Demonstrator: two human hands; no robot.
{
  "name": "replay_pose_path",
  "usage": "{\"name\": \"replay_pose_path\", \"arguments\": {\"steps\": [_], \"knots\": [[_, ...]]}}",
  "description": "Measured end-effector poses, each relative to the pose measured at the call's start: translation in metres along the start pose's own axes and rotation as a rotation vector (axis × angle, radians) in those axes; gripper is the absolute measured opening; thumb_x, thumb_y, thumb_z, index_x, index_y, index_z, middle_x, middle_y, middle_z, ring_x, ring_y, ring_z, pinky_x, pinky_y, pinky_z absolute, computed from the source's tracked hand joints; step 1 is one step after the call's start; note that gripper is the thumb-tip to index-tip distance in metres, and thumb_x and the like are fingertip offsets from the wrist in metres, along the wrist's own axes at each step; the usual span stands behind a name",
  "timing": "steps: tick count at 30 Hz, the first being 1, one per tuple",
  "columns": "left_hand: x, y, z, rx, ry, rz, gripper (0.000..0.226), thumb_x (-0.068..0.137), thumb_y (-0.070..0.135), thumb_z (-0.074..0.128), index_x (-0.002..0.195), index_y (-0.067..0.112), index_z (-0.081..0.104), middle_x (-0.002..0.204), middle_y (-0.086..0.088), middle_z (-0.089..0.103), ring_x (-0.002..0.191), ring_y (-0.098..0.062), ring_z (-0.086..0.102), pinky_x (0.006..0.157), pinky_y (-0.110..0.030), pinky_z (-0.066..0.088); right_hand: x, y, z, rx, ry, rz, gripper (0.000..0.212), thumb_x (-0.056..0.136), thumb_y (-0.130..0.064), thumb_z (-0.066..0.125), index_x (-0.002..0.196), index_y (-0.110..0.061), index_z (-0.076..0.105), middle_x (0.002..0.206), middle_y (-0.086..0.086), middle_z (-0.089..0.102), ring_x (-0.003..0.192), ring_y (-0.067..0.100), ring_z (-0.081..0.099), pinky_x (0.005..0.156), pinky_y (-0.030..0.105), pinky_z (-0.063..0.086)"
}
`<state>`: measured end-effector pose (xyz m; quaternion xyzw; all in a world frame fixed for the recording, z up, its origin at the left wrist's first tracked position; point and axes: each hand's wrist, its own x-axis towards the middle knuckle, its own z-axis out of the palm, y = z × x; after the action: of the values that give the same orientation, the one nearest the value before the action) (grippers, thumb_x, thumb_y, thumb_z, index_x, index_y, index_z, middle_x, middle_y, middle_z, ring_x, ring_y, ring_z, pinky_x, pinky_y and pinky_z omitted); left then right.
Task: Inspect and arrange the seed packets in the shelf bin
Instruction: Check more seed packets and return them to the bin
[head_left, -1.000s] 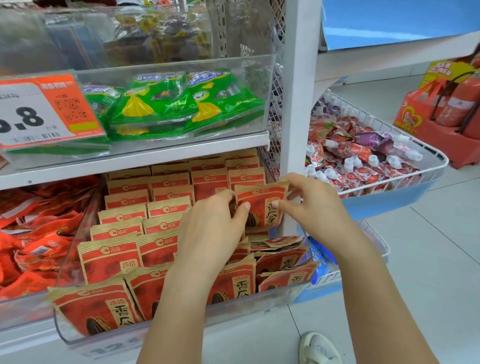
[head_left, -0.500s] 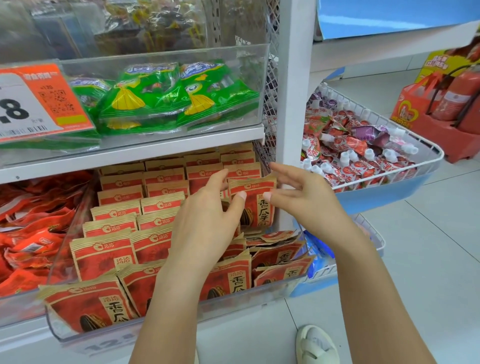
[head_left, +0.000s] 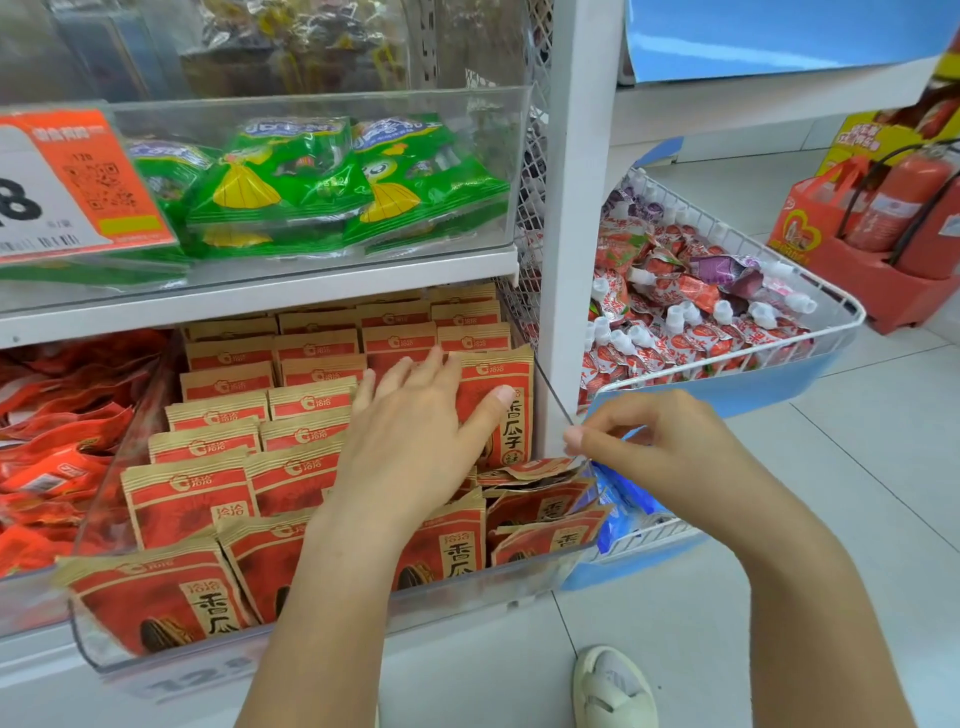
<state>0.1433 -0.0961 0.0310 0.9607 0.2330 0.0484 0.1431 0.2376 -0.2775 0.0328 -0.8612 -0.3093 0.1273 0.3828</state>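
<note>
Currently, left hand (head_left: 415, 431) spread, steadying 1 upright seed packet (head_left: 501, 400) at the bin (head_left: 311, 631) right edge; right hand (head_left: 670, 441) loosely curled, empty. Release may topple it forward.

Above me: green snack bags (head_left: 332, 182) in clear bin, orange price tag (head_left: 78, 182). My right: wire basket (head_left: 810, 358) of spouted pouches (head_left: 691, 322), red fire extinguishers (head_left: 904, 202).

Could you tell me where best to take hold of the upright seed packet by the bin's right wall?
Probably by its tan top seal: the upright packet stands tall, that edge clear above its neighbours. Come from above and the right, since the left hand covers its left side and flat packets crowd its base.
</note>
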Motion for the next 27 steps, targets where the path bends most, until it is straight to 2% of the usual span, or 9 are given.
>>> {"name": "replay_pose_path", "arguments": {"steps": [5, 9, 11, 13, 16, 18, 22, 25, 27], "knots": [[0.002, 0.0, -0.001, 0.01, -0.019, -0.026, 0.079, 0.088, 0.075, 0.008, 0.156, 0.034, 0.012, 0.164, 0.006, 0.009, 0.151, -0.016, 0.007, 0.122, -0.042, -0.002, -0.002, -0.011, 0.004, -0.109, -0.123, 0.041, 0.057, 0.094, -0.057, 0.039, 0.067, -0.024, 0.077, 0.101, -0.028, 0.064, 0.092, -0.006, 0.059, 0.077, 0.01, 0.038], [-0.002, 0.001, -0.003, -0.044, 0.016, -0.012, 0.074, 0.091, 0.07, 0.013, 0.154, 0.032, 0.02, 0.163, 0.004, 0.016, 0.15, -0.016, 0.01, 0.123, -0.041, -0.001, -0.001, -0.011, 0.008, -0.167, -0.181, 0.013, 0.066, 0.094, -0.063, 0.026, 0.087, -0.023, 0.078, 0.1, -0.009, 0.074, 0.104, 0.005, 0.061, 0.1, 0.032, 0.042], [-0.005, 0.001, -0.006, -0.096, 0.058, 0.009, 0.07, 0.093, 0.067, 0.017, 0.153, 0.032, 0.025, 0.162, 0.006, 0.02, 0.15, -0.015, 0.013, 0.123, -0.04, 0.001, -0.001, -0.011, 0.006, -0.174, -0.172, -0.027, 0.062, 0.097, -0.057, 0.027, 0.1, -0.019, 0.077, 0.107, -0.002, 0.073, 0.122, 0.001, 0.051, 0.11, 0.025, 0.029], [-0.009, 0.001, -0.009, -0.165, 0.101, 0.031, 0.065, 0.094, 0.064, 0.023, 0.15, 0.032, 0.032, 0.159, 0.008, 0.026, 0.148, -0.013, 0.017, 0.123, -0.038, 0.003, 0.0, -0.011, 0.005, -0.164, -0.145, -0.074, 0.055, 0.1, -0.048, 0.036, 0.104, -0.011, 0.075, 0.111, -0.004, 0.072, 0.128, -0.006, 0.042, 0.099, 0.013, 0.024], [-0.014, 0.001, -0.013, -0.293, 0.146, 0.054, 0.056, 0.095, 0.058, 0.033, 0.145, 0.035, 0.041, 0.152, 0.013, 0.037, 0.142, -0.009, 0.027, 0.116, -0.034, 0.019, 0.007, -0.01, 0.01, -0.138, -0.025, -0.126, 0.023, 0.098, -0.03, 0.056, 0.105, -0.022, 0.077, 0.102, -0.026, 0.061, 0.11, -0.008, 0.049, 0.084, 0.007, 0.032], [-0.015, 0.001, -0.014, -0.36, 0.15, 0.062, 0.049, 0.096, 0.054, 0.037, 0.142, 0.036, 0.044, 0.146, 0.015, 0.044, 0.137, -0.006, 0.034, 0.108, -0.031, 0.028, 0.013, -0.009, 0.015, -0.099, 0.078, -0.155, 0.021, 0.093, -0.013, 0.063, 0.098, -0.027, 0.078, 0.092, -0.029, 0.059, 0.097, -0.006, 0.054, 0.082, -0.002, 0.034], [-0.017, -0.002, -0.016, -0.412, 0.121, 0.075, 0.043, 0.094, 0.05, 0.05, 0.136, 0.041, 0.049, 0.134, 0.018, 0.052, 0.126, -0.003, 0.043, 0.096, -0.025, 0.035, 0.016, -0.009, 0.018, 0.085, 0.233, -0.24, 0.053, 0.088, 0.006, 0.058, 0.073, -0.045, 0.065, 0.084, -0.025, 0.066, 0.09, 0.001, 0.063, 0.089, 0.025, 0.051], [-0.017, 0.0, -0.017, -0.462, 0.045, 0.101, 0.047, 0.086, 0.049, 0.064, 0.131, 0.047, 0.05, 0.12, 0.027, 0.055, 0.111, 0.005, 0.048, 0.084, -0.015, 0.037, 0.012, -0.015, 0.017, 0.222, 0.359, -0.387, 0.05, 0.079, 0.008, 0.051, 0.071, -0.04, 0.062, 0.088, -0.015, 0.068, 0.092, 0.008, 0.064, 0.083, 0.034, 0.053], [-0.016, 0.003, -0.015, -0.48, 0.027, 0.125, 0.042, 0.084, 0.044, 0.07, 0.124, 0.048, 0.055, 0.111, 0.026, 0.064, 0.105, 0.004, 0.056, 0.086, -0.02, 0.045, 0.01, -0.019, 0.009, 0.338, 0.431, -0.453, 0.044, 0.075, 0.009, 0.048, 0.071, -0.032, 0.062, 0.088, -0.015, 0.069, 0.092, 0.009, 0.066, 0.079, 0.03, 0.054]]}}
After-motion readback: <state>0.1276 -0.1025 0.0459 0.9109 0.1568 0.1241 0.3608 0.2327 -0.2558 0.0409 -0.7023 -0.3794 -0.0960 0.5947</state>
